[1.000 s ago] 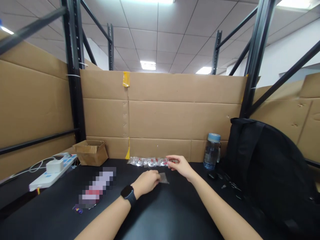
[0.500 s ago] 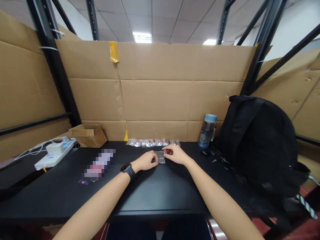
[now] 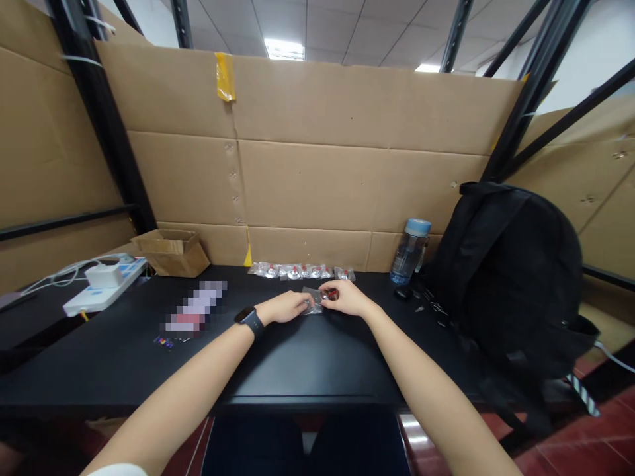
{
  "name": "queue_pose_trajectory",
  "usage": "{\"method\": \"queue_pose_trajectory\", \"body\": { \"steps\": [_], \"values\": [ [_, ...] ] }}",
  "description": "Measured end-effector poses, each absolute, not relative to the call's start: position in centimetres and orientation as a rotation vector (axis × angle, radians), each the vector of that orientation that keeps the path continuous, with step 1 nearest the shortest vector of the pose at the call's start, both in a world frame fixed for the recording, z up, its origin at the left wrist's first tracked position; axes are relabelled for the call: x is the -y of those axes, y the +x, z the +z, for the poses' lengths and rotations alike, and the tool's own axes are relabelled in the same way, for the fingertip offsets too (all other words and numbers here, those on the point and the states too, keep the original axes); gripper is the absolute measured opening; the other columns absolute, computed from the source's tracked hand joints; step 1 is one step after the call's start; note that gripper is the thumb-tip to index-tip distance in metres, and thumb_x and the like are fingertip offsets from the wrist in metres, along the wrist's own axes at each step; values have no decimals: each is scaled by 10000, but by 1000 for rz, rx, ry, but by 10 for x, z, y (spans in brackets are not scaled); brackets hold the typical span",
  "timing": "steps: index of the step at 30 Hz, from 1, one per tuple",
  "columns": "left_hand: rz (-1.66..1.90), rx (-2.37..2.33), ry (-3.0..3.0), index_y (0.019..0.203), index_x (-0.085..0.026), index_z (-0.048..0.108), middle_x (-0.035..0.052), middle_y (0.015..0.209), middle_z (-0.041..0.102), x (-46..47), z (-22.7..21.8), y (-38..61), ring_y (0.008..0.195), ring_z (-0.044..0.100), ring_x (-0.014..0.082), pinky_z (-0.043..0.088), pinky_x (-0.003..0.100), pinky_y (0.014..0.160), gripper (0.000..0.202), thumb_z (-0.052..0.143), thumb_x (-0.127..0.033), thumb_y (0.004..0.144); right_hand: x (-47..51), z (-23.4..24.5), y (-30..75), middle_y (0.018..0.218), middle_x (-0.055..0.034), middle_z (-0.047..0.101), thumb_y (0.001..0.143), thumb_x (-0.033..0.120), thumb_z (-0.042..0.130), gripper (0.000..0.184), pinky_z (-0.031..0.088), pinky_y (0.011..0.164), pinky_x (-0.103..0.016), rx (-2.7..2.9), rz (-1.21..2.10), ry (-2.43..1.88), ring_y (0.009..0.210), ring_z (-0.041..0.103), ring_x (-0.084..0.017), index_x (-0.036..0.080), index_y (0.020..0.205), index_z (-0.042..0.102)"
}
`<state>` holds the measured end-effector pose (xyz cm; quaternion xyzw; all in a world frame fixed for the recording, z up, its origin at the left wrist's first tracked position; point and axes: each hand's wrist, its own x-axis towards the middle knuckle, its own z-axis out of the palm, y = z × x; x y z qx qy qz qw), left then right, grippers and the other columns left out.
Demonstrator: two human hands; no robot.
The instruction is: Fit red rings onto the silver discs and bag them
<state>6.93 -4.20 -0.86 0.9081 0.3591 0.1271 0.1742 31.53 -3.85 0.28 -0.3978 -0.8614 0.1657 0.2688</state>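
My left hand (image 3: pixel 286 307), with a dark watch on the wrist, pinches the left side of a small clear plastic bag (image 3: pixel 311 309) on the black table. Close by on the right, my right hand (image 3: pixel 351 299) has its fingers closed around a small red-and-silver item (image 3: pixel 329 295) at the bag's right edge. Fingers cover part of that item, and its exact kind is too small to tell. Behind both hands lies a row of several clear packets (image 3: pixel 317 272) with red and silver pieces inside.
To the right stand a blue-lidded water bottle (image 3: pixel 409 251) and a black backpack (image 3: pixel 516 284), with keys (image 3: pixel 436 306) between them. An open cardboard box (image 3: pixel 173 254) and a white power strip (image 3: pixel 104 291) sit at left, near a blurred-out flat item (image 3: pixel 196 309). Cardboard walls (image 3: pixel 307 185) enclose the table.
The view has tipped down slightly. My left fingers have straightened and reach a little further over the bag. My right hand has turned the red-and-silver item, so more silver shows.
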Motion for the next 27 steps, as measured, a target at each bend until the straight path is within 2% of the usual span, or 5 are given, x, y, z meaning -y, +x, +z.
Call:
{"method": "queue_pose_trajectory", "body": {
  "steps": [4,8,11,18,27],
  "values": [
    [345,-978,2538,933,-199,742,8,783,705,39,-7,67,722,649,152,478,226,730,280,472,-143,887,39,4,317,1018,-63,765,774,260,751,337,496,772,-263,2340,441,-1057,814,678,-176,183,1102,762],
    [426,-819,2575,966,-235,805,31,1084,723,37,-6,64,1013,668,176,475,263,973,484,438,-4,750,39,7,319,1024,-70,754,772,259,756,321,493,759,-260,2337,430,-1016,815,672,-174,177,1082,750],
    [424,-781,2601,1062,-281,806,23,1281,664,37,-7,64,1166,628,195,432,294,1081,555,427,3,774,40,9,317,985,-69,736,761,244,753,285,490,733,-253,2310,405,-1014,787,656,-164,166,1034,736],
    [412,-815,2629,1267,-326,716,39,1408,600,43,-13,71,1262,586,240,407,340,1116,334,545,-330,979,41,6,316,774,-19,716,790,163,672,162,436,638,-215,2448,486,-1024,654,610,-130,163,932,750],
    [276,-823,2617,1243,-387,719,-8,1529,505,41,-6,63,1388,497,260,343,387,1171,308,539,-364,994,39,11,322,832,-37,749,801,176,745,88,466,700,-233,2413,441,-1030,746,676,-165,183,887,759]
  ]
}}
